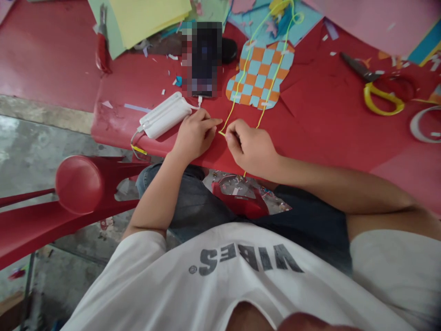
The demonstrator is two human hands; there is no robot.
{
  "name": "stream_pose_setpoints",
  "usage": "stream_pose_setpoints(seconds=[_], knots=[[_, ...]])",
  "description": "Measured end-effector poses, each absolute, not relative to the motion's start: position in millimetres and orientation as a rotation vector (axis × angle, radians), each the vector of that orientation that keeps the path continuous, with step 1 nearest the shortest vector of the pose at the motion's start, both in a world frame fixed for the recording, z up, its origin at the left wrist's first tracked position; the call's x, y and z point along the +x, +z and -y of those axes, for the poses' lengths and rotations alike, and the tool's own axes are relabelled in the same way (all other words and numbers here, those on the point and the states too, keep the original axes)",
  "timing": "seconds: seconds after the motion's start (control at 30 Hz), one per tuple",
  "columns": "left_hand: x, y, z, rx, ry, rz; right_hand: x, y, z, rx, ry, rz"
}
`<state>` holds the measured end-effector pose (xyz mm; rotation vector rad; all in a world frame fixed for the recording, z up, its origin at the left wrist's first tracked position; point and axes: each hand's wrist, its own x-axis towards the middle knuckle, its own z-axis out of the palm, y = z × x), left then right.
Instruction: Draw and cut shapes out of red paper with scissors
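Observation:
My right hand [253, 145] is closed in a pinch on a thin yellow string [231, 110] close to the table's front edge. Across from it, my left hand [196, 135] rests on the table with its index finger stretched toward the string's bend and its thumb apart; nothing shows in its grip. The string runs in two lines over a woven paper piece [257, 69] checked in orange and light blue. Small bits of whitish tape seem to hold it there. Beyond the piece the string loops over blue paper. A loose string end hangs below my right hand at the edge.
A white power bank [165, 115] lies left of my left hand, cabled to a phone [206, 59]. Yellow-handled scissors [382, 99] and a tape roll [425, 124] are at right. A red-handled cutting tool [102, 46] and coloured paper sheets [148, 18] lie farther back.

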<state>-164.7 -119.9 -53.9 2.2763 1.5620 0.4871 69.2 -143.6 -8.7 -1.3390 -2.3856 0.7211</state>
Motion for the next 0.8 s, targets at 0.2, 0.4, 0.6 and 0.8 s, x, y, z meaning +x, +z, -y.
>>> stream_pose_setpoints(seconds=[0.2, 0.4, 0.6, 0.8], knots=[[-170, -51, 115, 2.276, 0.526, -1.524, 59, -21, 151, -1.346, 0.69, 2.662], [-170, -52, 116, 2.269, 0.514, -1.509, 53, -24, 150, -1.315, 0.655, 2.797], [-165, -55, 121, 2.26, 0.622, -1.593, 63, -25, 147, -1.252, 0.552, 2.754], [-168, -59, 122, 2.325, 0.657, -1.557, 75, -28, 132, -1.446, 0.391, 2.712]])
